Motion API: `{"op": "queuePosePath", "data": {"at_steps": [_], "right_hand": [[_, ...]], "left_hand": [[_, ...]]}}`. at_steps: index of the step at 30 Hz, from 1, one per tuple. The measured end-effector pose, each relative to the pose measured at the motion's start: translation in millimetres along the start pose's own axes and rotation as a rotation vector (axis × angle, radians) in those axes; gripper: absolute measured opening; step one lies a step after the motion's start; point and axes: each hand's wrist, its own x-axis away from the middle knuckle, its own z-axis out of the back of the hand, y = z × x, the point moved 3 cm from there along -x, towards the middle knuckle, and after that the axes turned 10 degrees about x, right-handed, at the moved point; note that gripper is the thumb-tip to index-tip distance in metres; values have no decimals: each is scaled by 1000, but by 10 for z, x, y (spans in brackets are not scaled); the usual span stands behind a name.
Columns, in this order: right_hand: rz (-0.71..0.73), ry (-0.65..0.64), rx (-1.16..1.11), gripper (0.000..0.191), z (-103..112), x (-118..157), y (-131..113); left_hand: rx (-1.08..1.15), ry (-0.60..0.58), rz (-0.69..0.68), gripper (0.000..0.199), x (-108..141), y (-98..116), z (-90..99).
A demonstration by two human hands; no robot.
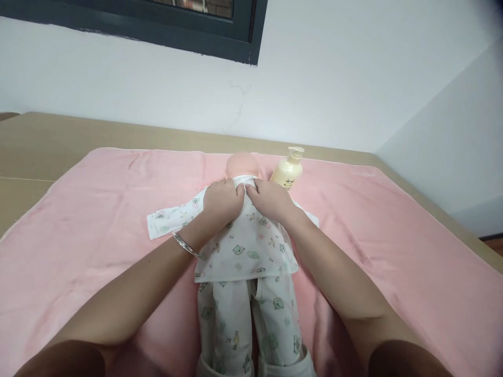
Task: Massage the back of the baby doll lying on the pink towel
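Observation:
A baby doll (242,164) lies on a pink blanket, its head away from me. It wears a white printed shirt (245,254) and matching trousers (231,324). Near the neckline, my left hand (223,200) is closed on the shirt's cloth, thumb near the middle. Just beside it, my right hand (271,199) pinches the cloth close to the same spot. The thumbs almost meet; the other fingers are partly hidden. One sleeve (168,220) stretches out to the left, while the right one is mostly behind my forearm. A silver bangle (187,246) circles my left wrist.
A pale yellow pump bottle (288,170) stands right of the doll's head. The pink blanket (98,209) covers much of the wooden surface (70,128). Behind rises a white wall (322,78) with a dark window frame (220,42).

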Motion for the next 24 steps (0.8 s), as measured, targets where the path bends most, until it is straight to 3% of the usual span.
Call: {"op": "queuePosePath", "data": {"at_steps": [5,11,14,19,24], "right_hand": [[8,90,69,47,-43,22,-28],[22,92,82,43,-53,3,-11],[71,99,152,45,-31,50,-48],[188,146,376,41,12,281,-212],[127,158,274,40,8,241,-202]], "left_hand": [[-53,17,-69,44,27,2,-20],[-55,69,-153,37,168,105,-14],[-3,58,-122,36,161,97,28],[186,-98,12,33,18,-52,78],[137,-70,6,41,-7,-75,61]]}}
